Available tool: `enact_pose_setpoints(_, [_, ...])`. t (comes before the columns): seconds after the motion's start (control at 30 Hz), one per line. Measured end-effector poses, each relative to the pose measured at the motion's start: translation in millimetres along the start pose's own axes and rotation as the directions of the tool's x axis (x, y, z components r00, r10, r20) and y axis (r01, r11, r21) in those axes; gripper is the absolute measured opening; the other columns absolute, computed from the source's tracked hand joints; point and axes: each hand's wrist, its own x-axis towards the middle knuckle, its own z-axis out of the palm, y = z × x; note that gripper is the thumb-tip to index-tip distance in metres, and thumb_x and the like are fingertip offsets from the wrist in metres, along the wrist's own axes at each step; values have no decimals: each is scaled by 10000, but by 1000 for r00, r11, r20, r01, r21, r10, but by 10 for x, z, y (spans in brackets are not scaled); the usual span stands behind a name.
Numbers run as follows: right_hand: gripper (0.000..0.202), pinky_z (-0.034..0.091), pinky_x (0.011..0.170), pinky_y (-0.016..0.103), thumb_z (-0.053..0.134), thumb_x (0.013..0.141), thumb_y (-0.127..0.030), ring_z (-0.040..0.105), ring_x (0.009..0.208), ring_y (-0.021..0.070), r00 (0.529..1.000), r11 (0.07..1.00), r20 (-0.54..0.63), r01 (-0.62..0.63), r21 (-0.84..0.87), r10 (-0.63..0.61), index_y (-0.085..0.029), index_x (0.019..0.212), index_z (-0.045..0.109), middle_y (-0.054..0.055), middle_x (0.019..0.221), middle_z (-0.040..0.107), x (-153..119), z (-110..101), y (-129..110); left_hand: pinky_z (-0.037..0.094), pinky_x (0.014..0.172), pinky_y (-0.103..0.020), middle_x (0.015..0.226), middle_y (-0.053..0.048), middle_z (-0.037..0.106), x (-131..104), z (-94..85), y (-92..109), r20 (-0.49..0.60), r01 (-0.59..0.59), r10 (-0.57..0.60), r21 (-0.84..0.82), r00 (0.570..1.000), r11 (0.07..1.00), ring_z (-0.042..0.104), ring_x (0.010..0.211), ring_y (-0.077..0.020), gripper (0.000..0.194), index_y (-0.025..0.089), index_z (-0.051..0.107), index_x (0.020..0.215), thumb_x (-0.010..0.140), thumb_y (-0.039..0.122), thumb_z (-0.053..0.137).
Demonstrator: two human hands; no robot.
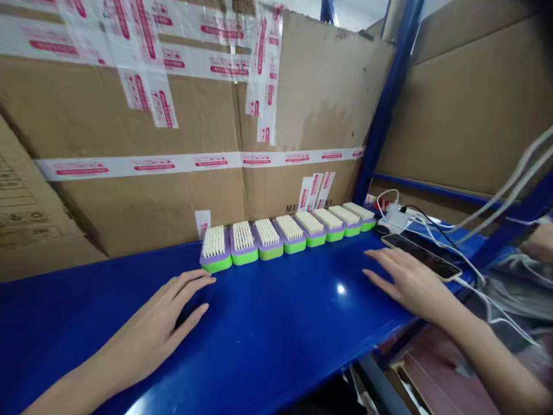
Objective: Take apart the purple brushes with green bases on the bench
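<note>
A row of several scrub brushes stands along the back of a blue shelf (276, 311), bristles up, each with cream bristles on a purple and green block. The leftmost brush (215, 249) sits right by the fingertips of my left hand (166, 314), which is spread and holds nothing; whether a finger touches the block I cannot tell. At the far end is the rightmost brush (362, 215). My right hand (408, 280) hovers over or rests on the shelf, fingers apart and holding nothing, just in front of a smartphone (425, 253).
Taped cardboard boxes (181, 202) form a wall behind the brushes. A white charger (396, 216) with tangled cables lies at the right, near a blue metal post (384, 109). Part of another person's hand (542, 242) shows at the right edge.
</note>
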Motion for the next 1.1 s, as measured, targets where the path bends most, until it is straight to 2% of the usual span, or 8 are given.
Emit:
enact_pose_setpoints(0.17, [318,552,808,418,490,1145,-370,715,898,272,984,977,33,170,129,-176,-134,1272,662,122,1008,755,592,-56,-490,582,1085,-481,1511,-43,616,44,-15,-21,-69,-44,43,-9,997,999,652,1328,-304,466,364,519,1510,1080,545,513])
enact_pose_setpoints(0.23, [299,519,756,391,469,1150,-344,674,818,245,963,951,2,267,158,-270,-140,1175,686,88,905,723,836,-15,-641,581,1087,-505,1501,-50,619,74,-27,-10,-88,-46,44,-25,995,999,656,1315,-314,453,355,536,1487,1077,546,512])
enact_pose_setpoints(0.33, [330,458,717,365,449,1149,-316,605,739,209,904,892,-66,427,147,-422,-155,975,679,53,819,674,1159,130,-823,571,1102,-534,1538,-67,583,134,-29,12,-121,-22,17,-40,992,999,635,1337,-322,455,343,531,1488,1080,541,496])
enact_pose_setpoints(0.43, [338,415,720,355,437,1150,-287,573,738,196,843,839,-145,534,107,-518,-166,927,660,40,805,669,1401,320,-978,546,1130,-569,1584,-78,548,216,3,3,-165,-14,12,-10,986,1000,571,1405,-347,485,338,511,1516,1079,549,491])
enact_pose_setpoints(0.6, [286,375,742,358,458,1147,-293,566,804,195,735,738,-186,671,64,-652,-159,997,662,54,889,677,1677,571,-1209,423,1238,-625,1657,-119,502,367,124,-111,-205,-27,43,80,978,996,469,1509,-382,613,285,395,1633,1087,555,467])
enact_pose_setpoints(0.73, [288,380,752,376,447,1148,-311,571,859,213,679,699,-252,715,15,-690,-141,1120,677,84,988,693,1836,691,-1347,382,1260,-639,1689,-125,482,399,222,-207,-213,1,22,107,977,994,425,1557,-401,698,282,305,1701,1085,579,448])
enact_pose_setpoints(0.9, [298,416,815,399,462,1133,-313,596,952,239,692,726,-308,688,6,-653,-124,1245,663,119,1110,704,1921,794,-1482,370,1263,-646,1670,-96,516,383,224,-235,-208,-1,28,128,978,992,415,1565,-401,657,292,369,1677,1083,561,458])
enact_pose_setpoints(1.1, [296,471,975,428,475,1101,-261,602,1140,279,774,802,-362,588,105,-520,-117,1295,646,156,1287,698,1922,830,-1485,407,1230,-628,1584,-142,570,389,152,-241,-234,-24,59,148,970,989,501,1467,-396,577,244,486,1585,1085,531,464])
